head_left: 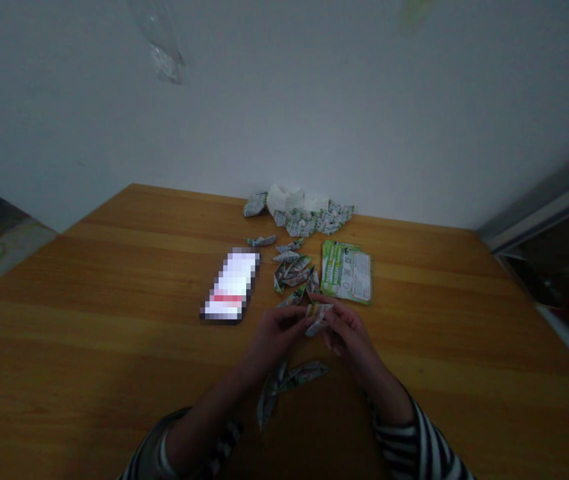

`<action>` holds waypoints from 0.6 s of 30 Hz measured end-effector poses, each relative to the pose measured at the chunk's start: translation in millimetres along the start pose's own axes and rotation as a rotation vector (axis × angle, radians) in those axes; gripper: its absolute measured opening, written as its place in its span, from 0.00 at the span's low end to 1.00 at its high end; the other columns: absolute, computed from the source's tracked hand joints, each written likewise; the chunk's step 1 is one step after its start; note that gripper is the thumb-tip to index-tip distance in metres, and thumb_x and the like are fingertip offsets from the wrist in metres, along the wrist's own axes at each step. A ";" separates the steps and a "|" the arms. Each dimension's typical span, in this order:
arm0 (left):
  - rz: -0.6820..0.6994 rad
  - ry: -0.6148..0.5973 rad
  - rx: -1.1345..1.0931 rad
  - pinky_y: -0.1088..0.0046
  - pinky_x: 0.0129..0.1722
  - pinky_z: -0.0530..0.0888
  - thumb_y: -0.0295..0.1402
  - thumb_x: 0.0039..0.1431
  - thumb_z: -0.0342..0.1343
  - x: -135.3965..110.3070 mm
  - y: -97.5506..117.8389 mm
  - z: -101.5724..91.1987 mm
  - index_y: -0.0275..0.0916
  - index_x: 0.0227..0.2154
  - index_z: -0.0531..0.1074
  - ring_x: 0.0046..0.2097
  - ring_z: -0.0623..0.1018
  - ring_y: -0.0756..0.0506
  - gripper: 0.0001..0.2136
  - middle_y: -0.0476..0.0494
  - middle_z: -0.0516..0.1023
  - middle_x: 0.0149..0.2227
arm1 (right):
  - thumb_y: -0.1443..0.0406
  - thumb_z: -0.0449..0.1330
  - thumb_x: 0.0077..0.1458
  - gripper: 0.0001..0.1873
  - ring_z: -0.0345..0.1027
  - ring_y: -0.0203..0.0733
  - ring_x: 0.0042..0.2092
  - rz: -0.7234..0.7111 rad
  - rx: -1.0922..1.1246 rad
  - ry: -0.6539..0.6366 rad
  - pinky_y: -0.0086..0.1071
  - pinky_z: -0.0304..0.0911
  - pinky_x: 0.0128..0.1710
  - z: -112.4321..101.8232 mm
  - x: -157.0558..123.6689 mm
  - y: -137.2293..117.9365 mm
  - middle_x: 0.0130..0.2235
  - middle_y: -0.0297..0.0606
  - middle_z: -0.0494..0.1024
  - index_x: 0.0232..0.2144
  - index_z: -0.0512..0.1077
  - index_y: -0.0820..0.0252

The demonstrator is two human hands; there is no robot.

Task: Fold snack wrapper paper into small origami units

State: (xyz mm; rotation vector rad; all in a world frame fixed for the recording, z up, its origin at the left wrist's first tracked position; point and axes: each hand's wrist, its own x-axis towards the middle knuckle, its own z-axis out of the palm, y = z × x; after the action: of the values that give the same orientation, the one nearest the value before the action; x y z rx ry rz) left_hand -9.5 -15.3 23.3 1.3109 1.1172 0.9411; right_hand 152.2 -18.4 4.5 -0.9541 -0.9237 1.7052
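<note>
Between my two hands is a small folded piece of printed paper [317,320], white with green and dark print. My left hand [275,339] pinches its left side with thumb and fingers. From the right, my right hand [350,333] grips the other side, fingers closed on it. Just beyond my hands lie several similar folded paper pieces [293,272], narrow and pointed. Nearer to me, between my forearms, more folded pieces [291,383] lie on the wooden table [129,280]. A stack of flat green-and-white printed sheets [349,272] lies beyond my right hand.
A phone [231,285] with a lit, blurred-out screen lies left of the paper pieces. Against the wall [284,100] at the table's back edge are joined folded pieces [311,220] and crumpled white tissue [285,199]. A clear plastic bag [164,57] hangs on the wall.
</note>
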 end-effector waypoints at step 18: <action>0.063 0.181 -0.053 0.70 0.39 0.74 0.32 0.49 0.65 0.4 -7.6 0.1 0.39 0.34 0.81 0.38 0.79 0.44 0.08 0.43 0.81 0.35 | 0.58 0.66 0.50 0.20 0.67 0.37 0.32 -0.074 -0.103 0.033 0.28 0.61 0.31 -10.0 4.9 10.7 0.35 0.36 0.80 0.46 0.77 0.54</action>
State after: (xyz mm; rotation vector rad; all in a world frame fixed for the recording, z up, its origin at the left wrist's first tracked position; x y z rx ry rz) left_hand -10.0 -15.4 15.7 1.2421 1.1863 1.1468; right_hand 156.1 -15.1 -10.2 -0.9999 -1.0209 1.5881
